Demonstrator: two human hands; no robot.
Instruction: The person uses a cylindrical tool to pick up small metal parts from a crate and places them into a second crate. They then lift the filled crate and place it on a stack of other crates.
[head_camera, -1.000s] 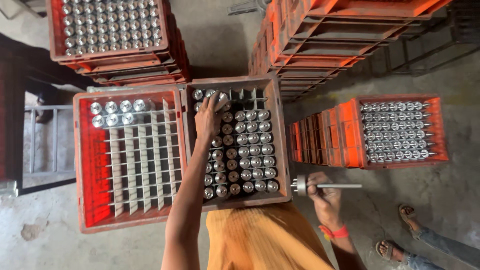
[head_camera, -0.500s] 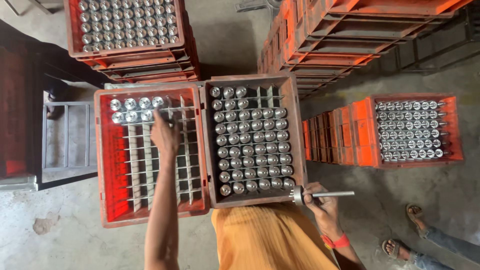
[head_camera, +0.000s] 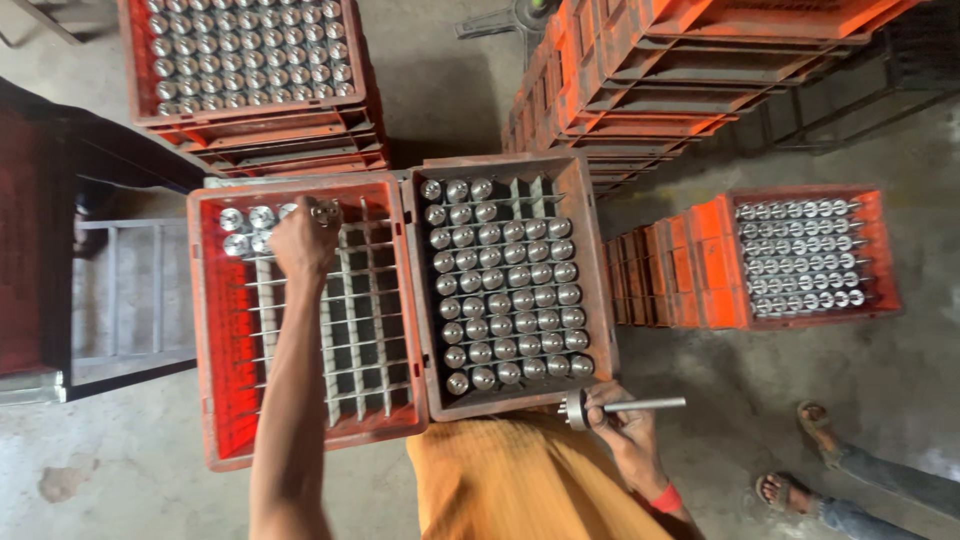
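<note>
Head view: the left hand (head_camera: 300, 240) reaches to the far row of the left crate (head_camera: 215, 400), its grip closed round a metal part (head_camera: 325, 211) over the dividers. The right hand (head_camera: 625, 425) grips a flanged steel rod (head_camera: 625, 406) by its shaft, near the full crate (head_camera: 600, 300). The parts look heavy, stiff and slick, best taken by the shaft.

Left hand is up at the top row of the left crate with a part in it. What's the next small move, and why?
Probably lower the part into the open cell beside the few parts already seated in the left crate. The left hand is right over that row, most cells below are bare, and the right crate is nearly full. The right hand holds a metal tool.
</note>
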